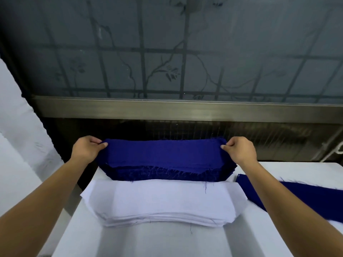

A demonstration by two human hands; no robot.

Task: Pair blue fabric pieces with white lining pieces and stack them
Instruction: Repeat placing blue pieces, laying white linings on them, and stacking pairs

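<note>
A thick stack of blue fabric pieces (163, 175) lies at the far edge of the white table (167, 242). Its top blue piece (163, 153) is lifted at both far corners. My left hand (87, 149) pinches the left corner and my right hand (239, 149) pinches the right corner. Directly in front of the blue stack sits a stack of white lining pieces (163, 203), lying flat with frayed threads at its edges.
Another blue piece (304, 193) lies flat on the table at the right, partly under my right forearm. A metal window sill (185, 110) and frosted barred window rise behind the table. White material (22, 138) stands at the left.
</note>
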